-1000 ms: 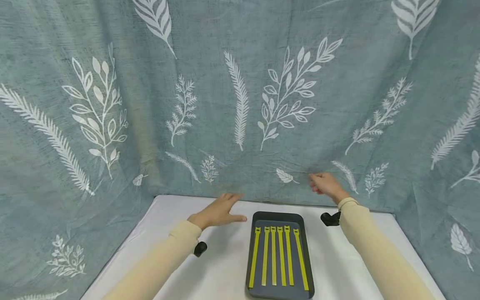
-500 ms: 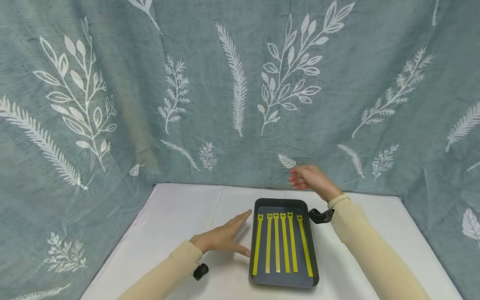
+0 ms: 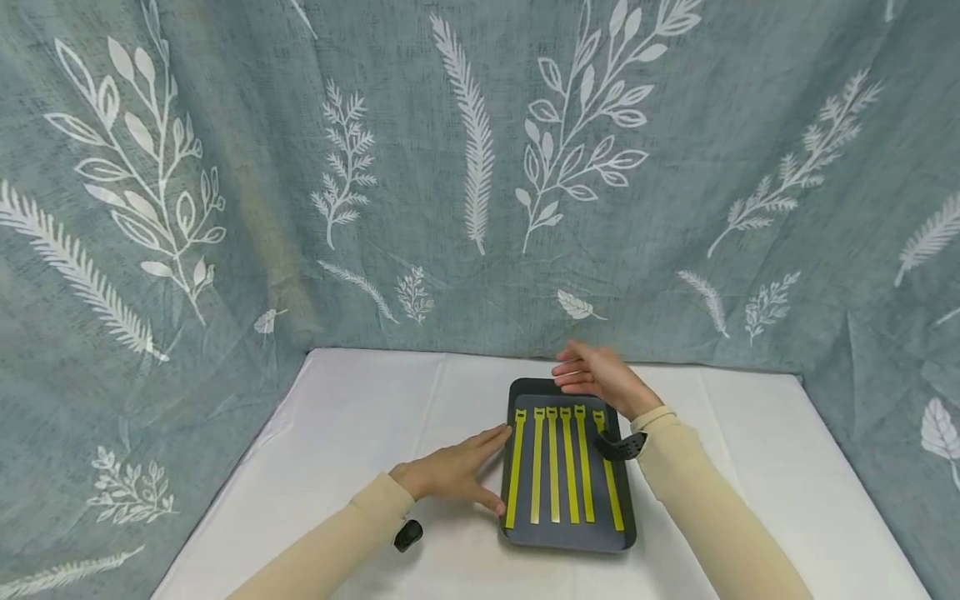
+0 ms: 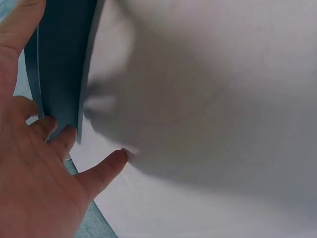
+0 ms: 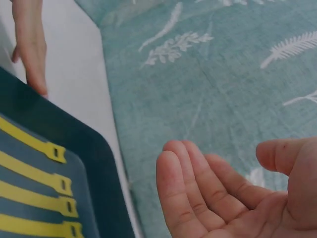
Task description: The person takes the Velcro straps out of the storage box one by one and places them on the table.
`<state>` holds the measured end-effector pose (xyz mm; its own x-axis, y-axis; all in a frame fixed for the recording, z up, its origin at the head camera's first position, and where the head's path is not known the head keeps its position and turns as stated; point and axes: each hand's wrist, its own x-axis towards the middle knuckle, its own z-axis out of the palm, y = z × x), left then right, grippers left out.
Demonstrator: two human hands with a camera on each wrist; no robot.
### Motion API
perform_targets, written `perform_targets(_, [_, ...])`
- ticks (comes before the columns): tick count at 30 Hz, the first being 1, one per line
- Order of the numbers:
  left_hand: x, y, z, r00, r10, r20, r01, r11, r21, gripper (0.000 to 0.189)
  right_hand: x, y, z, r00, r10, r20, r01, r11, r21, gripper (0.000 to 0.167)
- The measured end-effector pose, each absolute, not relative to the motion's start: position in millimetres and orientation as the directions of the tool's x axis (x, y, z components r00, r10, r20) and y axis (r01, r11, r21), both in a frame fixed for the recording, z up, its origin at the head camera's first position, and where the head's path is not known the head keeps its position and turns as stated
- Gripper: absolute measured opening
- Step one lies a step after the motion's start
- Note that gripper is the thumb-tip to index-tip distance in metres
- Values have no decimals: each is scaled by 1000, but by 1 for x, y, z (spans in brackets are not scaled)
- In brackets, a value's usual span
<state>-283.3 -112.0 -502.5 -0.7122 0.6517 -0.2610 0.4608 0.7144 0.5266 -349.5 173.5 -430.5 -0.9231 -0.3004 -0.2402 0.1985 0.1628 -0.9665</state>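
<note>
A dark grey rectangular tray (image 3: pixel 564 537) lies on the white-covered table, with several yellow hook-and-loop cable ties (image 3: pixel 554 467) side by side in it, slotted heads at the far end. My left hand (image 3: pixel 459 472) has its fingers and thumb spread, the tips touching the tray's left wall. In the left wrist view the tray wall (image 4: pixel 67 59) stands right beside those fingers. Over the far right corner of the tray hovers my right hand (image 3: pixel 603 379), fingers loosely bent and holding nothing; the right wrist view shows its palm and thumb apart from the tray rim (image 5: pixel 94 144).
A white cloth (image 3: pixel 375 417) covers the table around the tray. Behind and at both sides hangs a grey-green curtain (image 3: pixel 420 167) with white leaf prints. Black wrist devices (image 3: pixel 621 446) sit on both sleeves, the right one above the tray's right side.
My right hand has come left and down from beside the curtain to over the tray's far corner. My left hand has moved to the tray's left wall. The view has tilted downward.
</note>
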Motion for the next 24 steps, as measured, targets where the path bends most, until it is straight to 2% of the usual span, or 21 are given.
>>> perform_targets(13, [-281,-118,-507,-730,646,-224,465,709,530,126,-340,151,-460,-877,-360,-318,282,149,-948,63])
perform_targets(17, [-283,-117,-506,-727,648,-225,461,704,540,129,-339,148,-467,-871,-361,-332,294,158,-943,61])
perform_targets(24, [-281,-118,-506,-713,655,-250,459,706,539,124,-337,142,-482,-860,-375,-347,309,160,-938,56])
